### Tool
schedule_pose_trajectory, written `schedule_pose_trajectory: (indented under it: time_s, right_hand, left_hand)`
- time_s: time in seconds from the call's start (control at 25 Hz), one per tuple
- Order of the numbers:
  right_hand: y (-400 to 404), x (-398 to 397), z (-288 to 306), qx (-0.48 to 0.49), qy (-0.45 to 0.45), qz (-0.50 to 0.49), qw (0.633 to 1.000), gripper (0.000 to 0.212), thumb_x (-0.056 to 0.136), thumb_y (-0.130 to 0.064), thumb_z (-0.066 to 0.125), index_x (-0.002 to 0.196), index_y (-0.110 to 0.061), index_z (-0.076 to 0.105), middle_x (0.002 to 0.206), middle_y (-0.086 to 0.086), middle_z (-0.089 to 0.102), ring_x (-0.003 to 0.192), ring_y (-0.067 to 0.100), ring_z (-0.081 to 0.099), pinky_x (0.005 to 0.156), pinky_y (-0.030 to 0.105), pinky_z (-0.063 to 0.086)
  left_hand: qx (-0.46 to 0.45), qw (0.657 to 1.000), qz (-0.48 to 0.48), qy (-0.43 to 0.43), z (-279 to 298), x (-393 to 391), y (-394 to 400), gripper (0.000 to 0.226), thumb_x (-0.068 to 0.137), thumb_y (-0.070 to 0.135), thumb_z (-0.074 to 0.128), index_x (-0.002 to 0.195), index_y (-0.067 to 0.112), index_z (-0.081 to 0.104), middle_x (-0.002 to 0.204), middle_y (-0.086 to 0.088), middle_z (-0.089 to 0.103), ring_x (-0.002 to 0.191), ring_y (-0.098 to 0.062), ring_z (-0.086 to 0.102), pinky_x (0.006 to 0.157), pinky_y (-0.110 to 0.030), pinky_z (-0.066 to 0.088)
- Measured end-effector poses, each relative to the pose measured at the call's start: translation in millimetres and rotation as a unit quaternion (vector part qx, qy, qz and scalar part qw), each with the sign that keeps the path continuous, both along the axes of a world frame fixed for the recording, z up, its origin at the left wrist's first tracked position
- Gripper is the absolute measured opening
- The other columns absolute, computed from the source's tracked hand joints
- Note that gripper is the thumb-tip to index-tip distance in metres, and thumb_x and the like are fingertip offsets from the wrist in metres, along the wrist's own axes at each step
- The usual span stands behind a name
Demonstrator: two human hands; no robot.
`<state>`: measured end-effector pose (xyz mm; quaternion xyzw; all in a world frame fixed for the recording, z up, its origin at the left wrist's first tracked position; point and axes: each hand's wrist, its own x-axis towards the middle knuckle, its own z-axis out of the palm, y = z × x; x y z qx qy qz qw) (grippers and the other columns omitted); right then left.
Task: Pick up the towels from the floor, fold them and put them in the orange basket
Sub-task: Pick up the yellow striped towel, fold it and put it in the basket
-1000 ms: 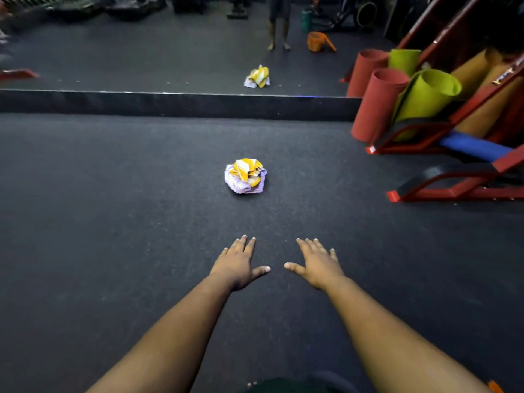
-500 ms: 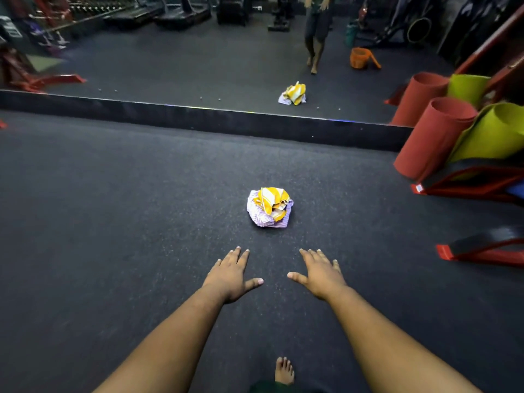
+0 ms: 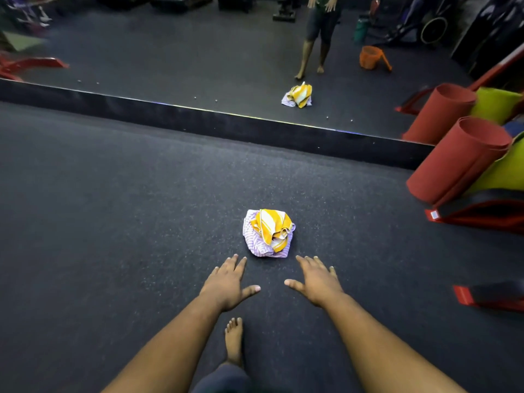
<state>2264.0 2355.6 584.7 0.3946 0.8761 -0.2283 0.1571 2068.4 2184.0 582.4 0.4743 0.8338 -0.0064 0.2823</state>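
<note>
Task at outset: crumpled towels (image 3: 268, 233) lie unfolded on the floor (image 3: 113, 222); left hand (image 3: 226, 282) and right hand (image 3: 317, 280), both released and empty, reach toward them.

The lilac towel (image 3: 254, 241) lies mostly hidden under the yellow striped towel (image 3: 272, 226); the right-edge mat rack (image 3: 487, 219) is cut off.

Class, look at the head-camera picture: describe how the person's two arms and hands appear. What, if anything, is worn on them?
Both arms are bare from the bottom edge of the picture to the fingertips: no sleeves show. The left hand and the right hand wear no gloves, and no rings, watch or wristbands can be seen. The fingernails look short and unpainted. No markings or bandages appear on either forearm.
</note>
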Motion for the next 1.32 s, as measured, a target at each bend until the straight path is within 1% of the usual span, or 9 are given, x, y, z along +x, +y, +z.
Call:
schedule_pose_trajectory:
  time_s: [0.44, 0.64, 0.8, 0.92, 1.0, 1.08, 1.16, 1.24, 1.32]
  right_hand:
    - [161.3, -159.7, -65.8, -0.066, -0.026, -0.073, 0.995, 0.085, 0.089, -0.076, 0.048, 0.158, -0.03, 0.027, 0.165, -0.006, 0.029, 0.156, 0.02, 0.015, 0.121, 0.054, 0.021]
    - [254.6, -221.3, -194.8, -0.068, -0.067, -0.066, 0.993, 0.067, 0.094, -0.063, 0.051, 0.151, -0.03, 0.038, 0.153, -0.005, 0.047, 0.144, 0.019, 0.038, 0.114, 0.041, 0.034]
    - [328.6, -271.0, -332.2, -0.046, -0.108, -0.023, 0.993, 0.05, 0.096, -0.051, 0.053, 0.142, -0.031, 0.045, 0.142, -0.006, 0.056, 0.132, 0.019, 0.048, 0.105, 0.038, 0.04]
    - [372.0, -301.2, -427.8, -0.03, -0.113, -0.001, 0.993, 0.048, 0.093, -0.047, 0.06, 0.134, -0.027, 0.047, 0.131, -0.001, 0.061, 0.124, 0.024, 0.054, 0.097, 0.039, 0.043]
    - [393.5, -312.2, -494.6, -0.007, -0.13, 0.011, 0.991, 0.052, 0.09, -0.045, 0.065, 0.133, -0.024, 0.047, 0.125, 0.002, 0.062, 0.119, 0.027, 0.058, 0.093, 0.042, 0.046]
    - [404.5, -319.0, -551.0, 0.021, -0.147, 0.012, 0.989, 0.056, 0.081, -0.043, 0.074, 0.127, -0.021, 0.051, 0.114, 0.004, 0.065, 0.109, 0.029, 0.062, 0.085, 0.044, 0.05]
    - [408.9, -327.0, -594.0, 0.041, -0.154, 0.023, 0.987, 0.071, 0.072, -0.047, 0.08, 0.13, -0.019, 0.051, 0.109, 0.007, 0.063, 0.102, 0.03, 0.061, 0.081, 0.045, 0.049]
    - [414.5, -336.0, -619.9, 0.056, -0.159, 0.042, 0.985, 0.08, 0.069, -0.048, 0.082, 0.135, -0.018, 0.048, 0.113, 0.008, 0.059, 0.103, 0.03, 0.057, 0.084, 0.046, 0.045]
    - [420.0, -340.8, -638.5, 0.059, -0.157, 0.071, 0.983, 0.054, 0.081, -0.037, 0.073, 0.127, -0.019, 0.054, 0.114, 0.008, 0.059, 0.104, 0.031, 0.055, 0.087, 0.047, 0.042]
  left_hand:
    - [-0.066, 0.996, -0.038, -0.044, -60.2, -193.2, 178.2, 0.14, 0.047, 0.1, -0.009, 0.163, 0.023, 0.0, 0.171, -0.005, -0.003, 0.158, -0.022, 0.001, 0.125, -0.045, 0.01]
    - [-0.106, 0.992, -0.011, -0.07, -180.1, -236.9, 263.3, 0.129, 0.056, 0.094, -0.004, 0.163, 0.023, -0.004, 0.171, -0.003, -0.003, 0.158, -0.021, -0.001, 0.126, -0.044, 0.01]
    - [-0.143, 0.985, 0.024, -0.09, -314.0, -263.5, 332.6, 0.142, 0.043, 0.099, -0.022, 0.163, 0.024, -0.005, 0.171, -0.003, -0.004, 0.158, -0.02, -0.001, 0.125, -0.043, 0.01]
    - [-0.167, 0.982, 0.013, -0.088, -402.6, -282.2, 372.9, 0.146, 0.038, 0.098, -0.03, 0.162, 0.023, -0.007, 0.171, -0.003, -0.007, 0.158, -0.02, -0.002, 0.126, -0.043, 0.009]
    - [-0.178, 0.98, 0.006, -0.092, -460.7, -288.1, 393.7, 0.143, 0.043, 0.1, -0.025, 0.163, 0.023, -0.006, 0.171, -0.004, -0.005, 0.158, -0.02, -0.001, 0.126, -0.043, 0.009]
    - [-0.191, 0.977, -0.003, -0.1, -506.1, -291.0, 409.5, 0.127, 0.061, 0.1, -0.005, 0.163, 0.024, -0.006, 0.171, -0.003, -0.005, 0.157, -0.02, -0.001, 0.126, -0.042, 0.009]
    - [-0.211, 0.971, -0.022, -0.11, -541.9, -292.1, 418.7, 0.107, 0.083, 0.088, 0.021, 0.162, 0.024, -0.006, 0.171, -0.003, -0.007, 0.157, -0.02, -0.003, 0.126, -0.042, 0.007]
    - [-0.221, 0.968, -0.037, -0.115, -566.4, -293.8, 424.7, 0.099, 0.091, 0.078, 0.033, 0.162, 0.023, -0.007, 0.171, -0.003, -0.009, 0.157, -0.02, -0.005, 0.127, -0.042, 0.006]
    - [-0.235, 0.963, -0.042, -0.124, -583.2, -294.1, 428.8, 0.097, 0.093, 0.076, 0.035, 0.162, 0.023, -0.007, 0.171, -0.003, -0.01, 0.157, -0.02, -0.005, 0.127, -0.042, 0.006]
